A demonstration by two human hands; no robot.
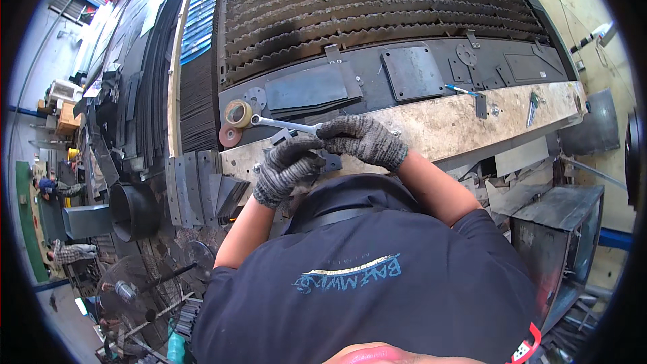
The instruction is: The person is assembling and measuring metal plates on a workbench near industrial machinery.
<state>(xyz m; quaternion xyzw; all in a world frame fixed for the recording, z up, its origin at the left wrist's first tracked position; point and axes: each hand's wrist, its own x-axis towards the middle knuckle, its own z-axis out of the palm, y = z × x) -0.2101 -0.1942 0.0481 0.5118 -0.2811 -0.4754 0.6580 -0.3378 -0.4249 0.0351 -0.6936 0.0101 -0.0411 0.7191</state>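
Wrench work at the near edge of the pale, worn bench plate [458, 121].
Left gloved hand [286, 168] curls shut on a small dark metal bracket [330, 160] at that edge; right gloved hand [364, 140] grips the shiny steel combination wrench [283, 123], ring end pointing left toward a tape roll [238, 113]. Judging by this, a fastener is being turned; next comes a steady swing of the handle.

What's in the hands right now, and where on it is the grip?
The right hand grips a wrench by its near handle end. The left hand rests on a small dark metal part below.
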